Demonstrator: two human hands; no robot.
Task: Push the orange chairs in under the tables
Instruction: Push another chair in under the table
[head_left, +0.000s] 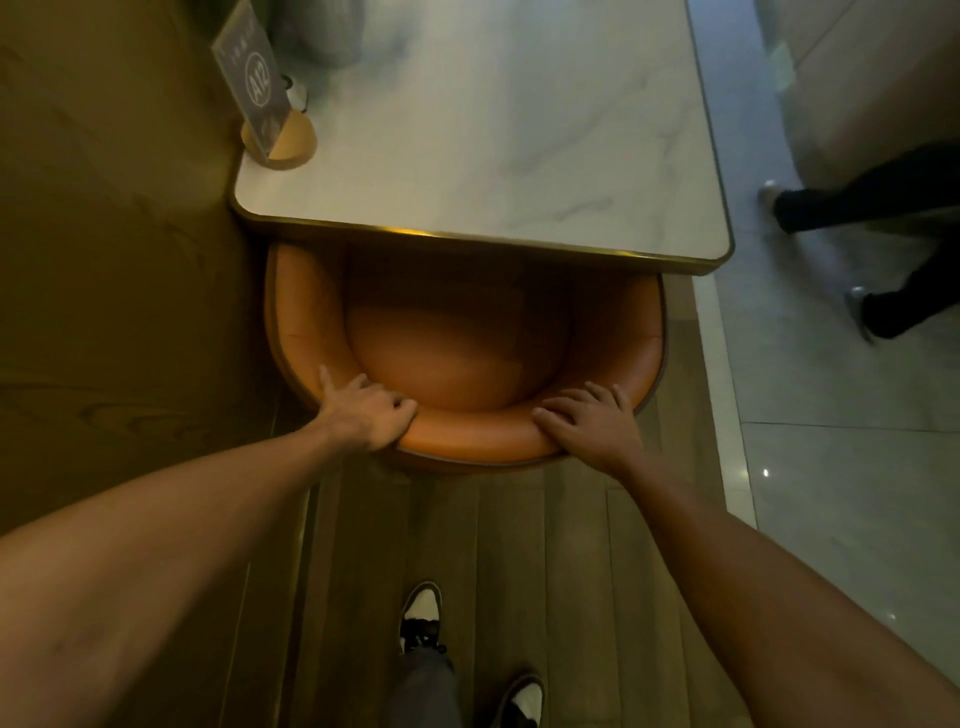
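An orange padded chair (462, 358) with a curved backrest stands in front of me, its front part tucked beneath the white marble table (519, 130) with a brass rim. My left hand (363, 410) grips the left side of the backrest top, fingers curled over it. My right hand (592, 421) rests on the right side of the same backrest, fingers spread over the padding.
A wooden wall panel (114, 234) runs close along the chair's left side. A table number sign (260, 88) on a round wooden base stands at the table's near left corner. Another person's legs (883, 249) cross the tiled aisle at right. My feet (421, 618) stand on wood flooring.
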